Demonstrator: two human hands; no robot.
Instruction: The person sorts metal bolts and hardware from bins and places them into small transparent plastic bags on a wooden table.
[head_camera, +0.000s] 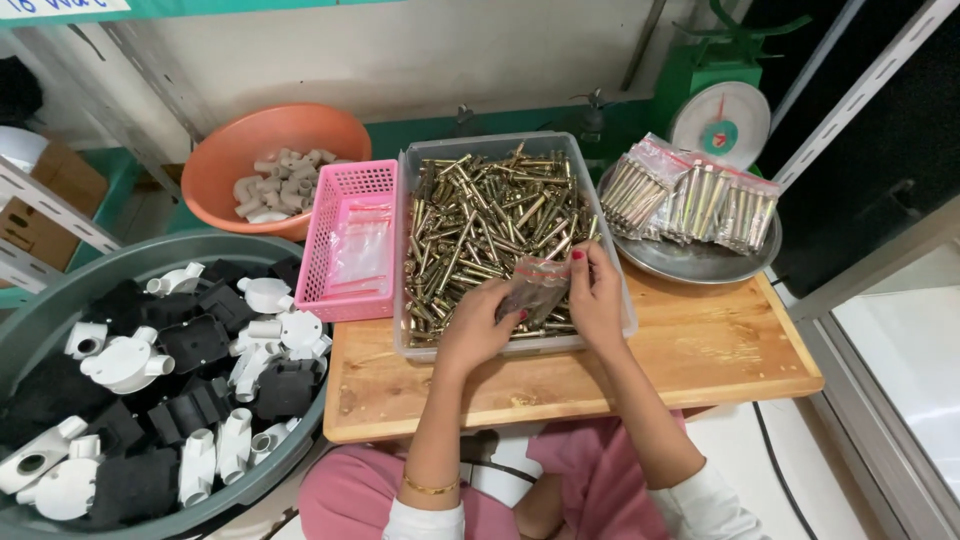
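pinching bag (535, 290), hands (478, 325) seemingly curled

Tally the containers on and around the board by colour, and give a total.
Clear bin of bolts: 1
Pink basket: 1
Orange bowl: 1
Grey tub of fittings: 1
Metal scale pan with bagged bolts: 1
Total: 5

Both hands, left and right, hold a small bag over the clear bin.

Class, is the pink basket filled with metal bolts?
No, the pink basket holds only clear plastic bags; the bolts lie in the clear tub beside it.
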